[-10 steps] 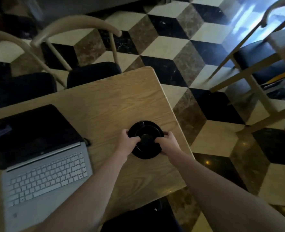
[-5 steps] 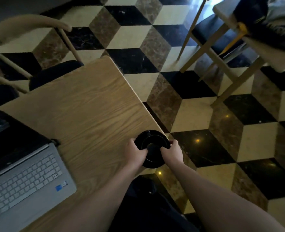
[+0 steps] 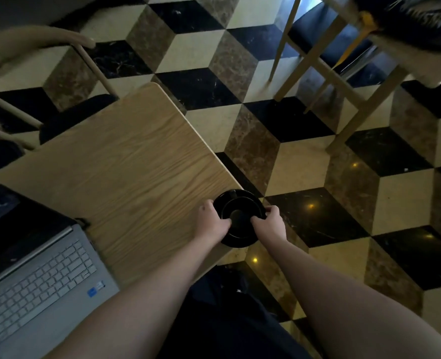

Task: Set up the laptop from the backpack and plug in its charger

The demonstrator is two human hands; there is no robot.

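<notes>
A silver laptop [image 3: 40, 286] lies open at the lower left of the wooden table [image 3: 136, 164], its screen dark. A black round bundle [image 3: 240, 215], which looks like a coiled charger cable, sits at the table's right edge, partly over the floor. My left hand [image 3: 211, 225] grips its left side and my right hand [image 3: 271, 224] grips its right side. A dark backpack [image 3: 421, 22] with a yellow strap rests on another table at the top right.
A wooden chair [image 3: 33, 47] with a dark seat stands behind the table at the left. The second table's legs [image 3: 317, 63] and a dark-seated chair stand at the upper right. A chequered tile floor [image 3: 317, 164] lies to the right.
Both hands have carried the black bundle from the table's middle-right to its right edge. The view has swung to the right, bringing the backpack into sight.
</notes>
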